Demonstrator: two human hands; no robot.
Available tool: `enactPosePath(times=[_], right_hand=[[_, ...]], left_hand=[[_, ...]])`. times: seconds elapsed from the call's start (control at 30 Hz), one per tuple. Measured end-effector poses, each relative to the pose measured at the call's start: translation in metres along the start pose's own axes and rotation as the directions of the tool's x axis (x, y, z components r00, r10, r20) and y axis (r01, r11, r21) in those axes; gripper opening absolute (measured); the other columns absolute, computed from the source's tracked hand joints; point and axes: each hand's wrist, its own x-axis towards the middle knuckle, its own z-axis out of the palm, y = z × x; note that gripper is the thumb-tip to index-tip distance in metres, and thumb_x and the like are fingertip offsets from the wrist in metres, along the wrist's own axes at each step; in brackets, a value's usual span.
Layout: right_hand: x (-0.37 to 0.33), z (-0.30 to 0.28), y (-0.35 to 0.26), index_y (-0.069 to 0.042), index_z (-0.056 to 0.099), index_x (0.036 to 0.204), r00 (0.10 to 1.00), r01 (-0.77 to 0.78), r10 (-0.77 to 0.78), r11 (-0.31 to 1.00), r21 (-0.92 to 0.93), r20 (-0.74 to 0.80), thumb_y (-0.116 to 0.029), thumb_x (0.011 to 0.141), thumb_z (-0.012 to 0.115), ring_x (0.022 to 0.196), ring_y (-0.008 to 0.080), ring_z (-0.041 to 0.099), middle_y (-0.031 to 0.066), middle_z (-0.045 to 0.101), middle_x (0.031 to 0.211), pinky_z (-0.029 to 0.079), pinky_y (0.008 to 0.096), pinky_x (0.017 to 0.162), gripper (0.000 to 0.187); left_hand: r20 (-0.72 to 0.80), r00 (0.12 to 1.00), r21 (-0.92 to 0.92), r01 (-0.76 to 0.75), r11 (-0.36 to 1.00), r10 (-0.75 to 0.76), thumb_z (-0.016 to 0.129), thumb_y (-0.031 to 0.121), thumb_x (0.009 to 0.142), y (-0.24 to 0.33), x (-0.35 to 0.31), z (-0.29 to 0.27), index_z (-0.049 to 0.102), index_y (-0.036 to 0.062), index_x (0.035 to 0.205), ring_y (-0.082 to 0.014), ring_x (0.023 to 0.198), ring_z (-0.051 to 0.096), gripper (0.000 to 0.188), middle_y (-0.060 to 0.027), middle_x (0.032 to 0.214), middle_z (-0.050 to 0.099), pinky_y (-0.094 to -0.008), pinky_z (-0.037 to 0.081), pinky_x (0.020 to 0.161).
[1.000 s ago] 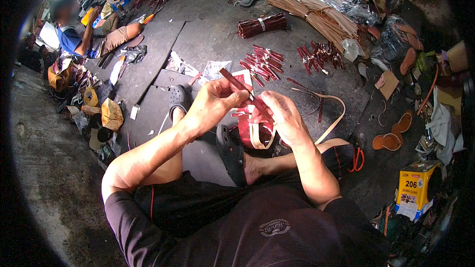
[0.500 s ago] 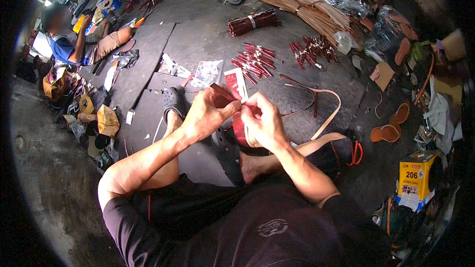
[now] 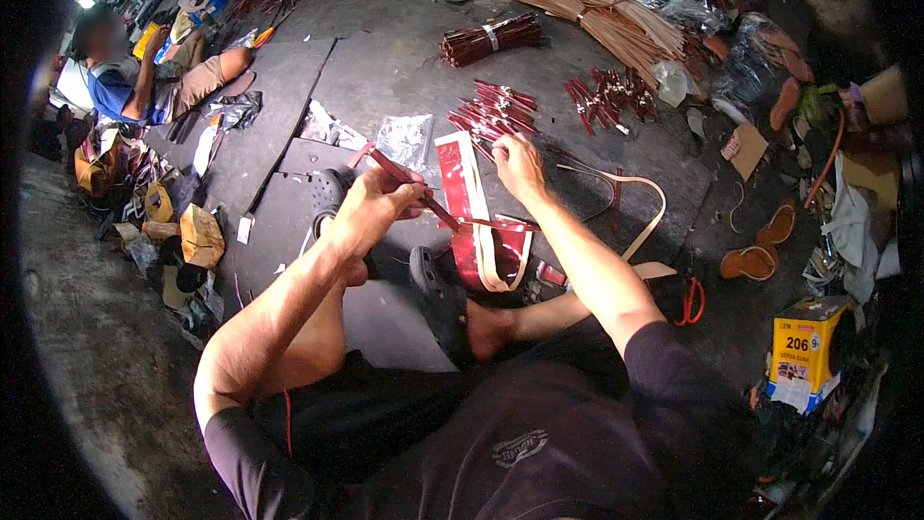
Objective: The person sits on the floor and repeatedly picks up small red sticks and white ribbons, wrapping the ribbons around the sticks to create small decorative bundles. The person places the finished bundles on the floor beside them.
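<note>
My left hand point(image 3: 371, 204) pinches a dark red strap point(image 3: 390, 166) that slants down toward the glossy red panel. Over that red panel point(image 3: 462, 178), which has cream edging, hangs the strap's lower part. My right hand point(image 3: 520, 169) is at the near edge of a pile of short dark red strips point(image 3: 496, 104) with pale ends. Its fingers are drawn together, and whatever may be between them is hidden. A second heap of similar strips point(image 3: 608, 99) lies to the right of that pile.
A tied dark red bundle point(image 3: 491, 40) and long tan strips point(image 3: 606, 24) lie farther back. Orange-handled scissors point(image 3: 691, 300), brown sandals point(image 3: 753, 260) and a yellow can point(image 3: 807, 351) are to the right. A person point(image 3: 135, 87) sits far left, beside scraps and a tape roll point(image 3: 159, 202).
My hands have parted from over the red panel. The right went forward to the strip pile; the left drew left with the strap, uncovering the panel.
</note>
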Motion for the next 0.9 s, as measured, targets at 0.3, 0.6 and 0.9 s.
enactPosePath(times=[0.3,0.6,0.9], right_hand=[[0.025,0.039,0.012,-0.002,0.065,0.111,0.981,0.028,0.067,0.881,-0.473,0.182,-0.016,0.091,0.056,0.115,0.0296,0.057,0.0167,0.064,0.122,0.04,0.0472,0.097,0.026],[0.013,-0.022,-0.023,0.004,0.059,0.103,0.981,-0.131,0.145,0.986,-0.105,0.132,-0.006,0.083,0.061,0.082,0.0381,0.069,0.0195,0.068,0.085,0.053,0.0456,0.073,0.022],[-0.047,-0.124,-0.121,-0.002,0.062,0.098,0.941,0.154,0.043,0.83,0.537,-0.337,0.002,0.086,0.071,0.089,0.0256,0.07,0.0138,0.069,0.096,0.055,0.0358,0.079,0.016]], left_hand=[[-0.014,0.999,0.043,0.05,0.998,-0.049,0.062,0.024,0.1,0.01,-0.008,0.001,0.062,-0.002,0.112,-0.0176,0.099,0.065,0.028,-0.0086,0.1,0.067,-0.0336,0.055,0.089],[-0.107,0.989,-0.11,0.087,0.99,-0.099,0.052,0.022,0.099,0.006,0.003,0.001,0.059,-0.0002,0.108,-0.0144,0.073,0.055,0.025,-0.0054,0.088,0.06,-0.0297,0.049,0.07],[-0.041,0.998,-0.374,0.022,0.927,-0.04,0.058,0.021,0.095,0.032,-0.002,0.035,0.056,0.004,0.118,-0.0085,0.076,0.044,0.029,-0.0033,0.101,0.062,-0.0252,0.042,0.075]])
